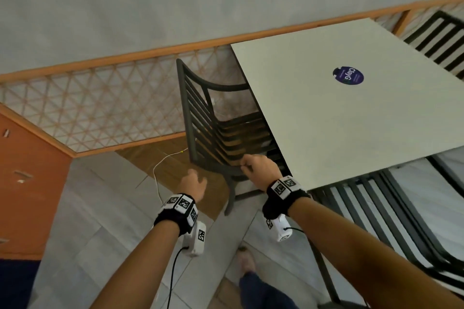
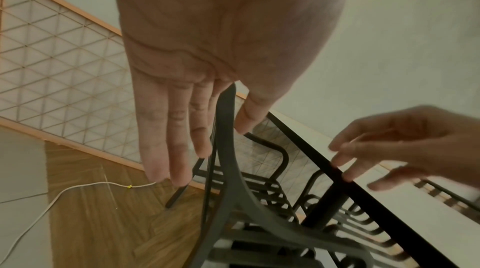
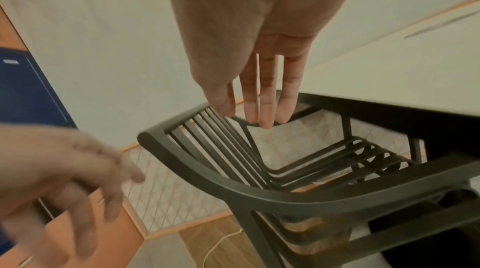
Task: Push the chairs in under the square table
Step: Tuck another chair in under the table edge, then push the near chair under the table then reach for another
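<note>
Head view: the square table (image 1: 351,113) stands beside a lattice railing (image 1: 88,105), over tile and wood floor; a dark chair (image 1: 213,133) sits partly under its left edge. Left wrist view: left hand (image 2: 207,57) open, fingers straight, near the chair's backrest. Right wrist view: right hand (image 3: 257,50) open above the chair; a white cable (image 3: 221,245) lies on the floor.
</note>
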Action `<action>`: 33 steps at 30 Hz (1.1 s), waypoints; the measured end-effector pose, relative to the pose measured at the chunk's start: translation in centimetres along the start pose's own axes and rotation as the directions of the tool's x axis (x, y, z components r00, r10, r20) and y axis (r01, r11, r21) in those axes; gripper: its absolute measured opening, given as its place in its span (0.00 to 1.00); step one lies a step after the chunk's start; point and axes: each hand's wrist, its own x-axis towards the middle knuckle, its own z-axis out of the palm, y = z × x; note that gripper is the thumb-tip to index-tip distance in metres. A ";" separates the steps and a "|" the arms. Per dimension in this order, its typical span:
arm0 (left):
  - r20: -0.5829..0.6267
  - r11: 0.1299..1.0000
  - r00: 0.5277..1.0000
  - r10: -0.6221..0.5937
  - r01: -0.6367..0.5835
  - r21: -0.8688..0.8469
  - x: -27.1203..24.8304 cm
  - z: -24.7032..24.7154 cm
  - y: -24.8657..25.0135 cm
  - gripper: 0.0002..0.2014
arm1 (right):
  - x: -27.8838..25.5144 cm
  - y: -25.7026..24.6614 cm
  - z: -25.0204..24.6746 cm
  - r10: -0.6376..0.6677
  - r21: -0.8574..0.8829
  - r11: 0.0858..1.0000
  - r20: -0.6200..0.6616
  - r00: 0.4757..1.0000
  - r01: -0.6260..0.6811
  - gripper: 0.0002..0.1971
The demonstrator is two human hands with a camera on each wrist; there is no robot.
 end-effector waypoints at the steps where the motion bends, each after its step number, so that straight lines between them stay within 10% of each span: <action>1: 0.022 1.000 1.000 -0.002 0.002 0.029 -1.4 0.6 -0.6 0.21 | -1.5 0.1 -0.9 -0.001 0.006 1.000 -0.030 1.000 0.002 0.06; 7: 0.167 0.978 0.986 -0.029 0.062 -0.199 -9.7 4.8 -1.8 0.05 | -10.9 3.8 -6.2 0.115 0.025 0.993 -0.117 0.986 -0.113 0.08; 20: 0.394 0.833 0.914 -0.096 0.291 -0.471 -18.0 19.9 10.2 0.09 | -26.1 24.5 -17.9 0.397 0.104 0.918 -0.277 0.875 -0.383 0.08; 33: 0.360 0.705 0.873 -0.330 0.482 -0.521 -22.3 37.8 21.3 0.12 | -32.6 50.3 -25.9 0.596 -0.009 0.802 -0.035 0.802 -0.597 0.13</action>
